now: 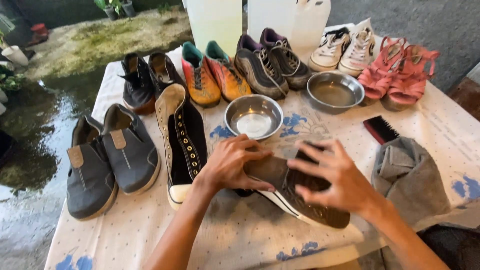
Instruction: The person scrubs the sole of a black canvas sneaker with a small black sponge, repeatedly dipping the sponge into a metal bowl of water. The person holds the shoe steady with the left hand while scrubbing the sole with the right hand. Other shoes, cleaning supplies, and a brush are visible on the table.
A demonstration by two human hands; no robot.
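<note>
Currently both hands are gripping the dark sneaker [295, 195], lying sole-up on the tablecloth [150, 235]; long axis running upper-left to lower-right, left hand [231, 165] clamping heel end, right hand [336, 175] splaying over the sole.

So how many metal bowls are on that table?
2. One metal bowl sits mid-table just beyond the left hand; the other bowl is further back to its right, in front of the dark sneakers. None looks hidden.
</note>
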